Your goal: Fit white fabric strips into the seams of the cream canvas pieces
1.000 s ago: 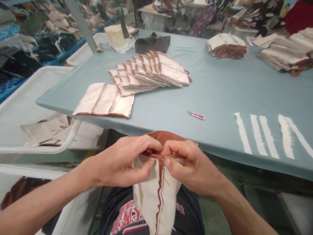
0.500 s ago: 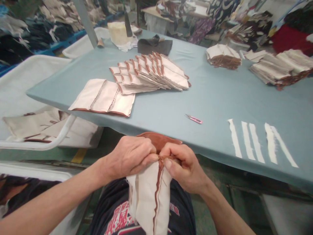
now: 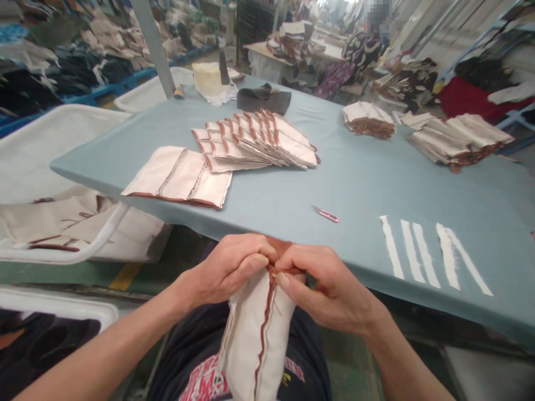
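A cream fabric piece [image 3: 246, 340] with a brown seam down its length hangs over my lap, its brown side showing at the top near the table edge. My left hand [image 3: 234, 264] pinches its upper edge just left of the seam. Close beside it, my right hand [image 3: 321, 281] grips the same edge right of the seam, thumb on the brown seam end. Loose brown threads stick out below the right thumb. Pink-handled thread snips [image 3: 326, 214] lie on the blue-grey table [image 3: 351, 189] ahead of my right hand.
Several cream pieces with brown edges lie fanned in a stack [image 3: 259, 142], and one flat piece [image 3: 178, 177] lies nearer. White strips [image 3: 412, 250] sit at the right. More fabric stacks [image 3: 460, 139] are at the far right. White bins [image 3: 54, 139] stand left. A person [image 3: 363, 53] is in the background.
The camera view has tilted slightly upward. Both hands stay on the fabric's seam end and have drawn slightly closer together; the hanging part has shifted a little.
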Motion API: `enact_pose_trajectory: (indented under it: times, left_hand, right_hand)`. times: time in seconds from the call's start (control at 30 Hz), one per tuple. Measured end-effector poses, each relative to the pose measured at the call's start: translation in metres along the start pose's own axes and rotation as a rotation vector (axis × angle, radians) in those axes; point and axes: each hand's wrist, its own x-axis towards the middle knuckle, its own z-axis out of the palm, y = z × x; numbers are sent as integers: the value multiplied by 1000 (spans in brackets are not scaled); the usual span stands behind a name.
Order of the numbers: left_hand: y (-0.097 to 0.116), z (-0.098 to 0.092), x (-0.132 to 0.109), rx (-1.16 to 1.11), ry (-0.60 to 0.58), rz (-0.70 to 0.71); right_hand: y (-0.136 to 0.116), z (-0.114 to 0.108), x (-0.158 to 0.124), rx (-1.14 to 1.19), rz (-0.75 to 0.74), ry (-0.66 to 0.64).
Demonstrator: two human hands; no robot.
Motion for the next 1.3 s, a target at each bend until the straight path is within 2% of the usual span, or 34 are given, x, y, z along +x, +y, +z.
enact_pose_trajectory:
  times: [0.17, 0.33, 0.47, 0.53, 0.6, 0.7, 0.8, 0.9, 0.97, 1.2, 1.3]
  left_hand:
    - [17, -27, 18, 25, -251, -73]
    - [19, -27, 28, -111, -380, -174]
    - [29, -15, 24, -344, -352, -261]
    - [35, -15, 19, -412, -331, -307]
    - [37, -20, 13, -430, -279, -354]
    - [32, -34, 5, -411, -130, -383]
    - [21, -49, 1, -237, -69, -348]
    - [15, -58, 2, -46, -122, -305]
    - [14, -58, 7, -24, -170, -294]
    - [23, -29, 35, -181, -277, -140]
    - [22, -22, 43, -272, -332, -185]
  right_hand:
    - [-3, -1, 0, -75, -27, 6]
    - [1, -1, -6, -51, -24, 2]
    - [4, -7, -12, 61, -15, -20]
    - [8, -14, -15, 40, 27, -43]
    - [14, -21, -18, -20, 89, -42]
    - [24, -29, -23, -39, 157, 1]
    - [24, -34, -26, 72, 154, 35]
    - [16, -38, -25, 189, 124, 29]
    - [10, -40, -22, 233, 111, 9]
    - [12, -35, -15, 361, 85, -96]
    - [17, -34, -17, 422, 108, -106]
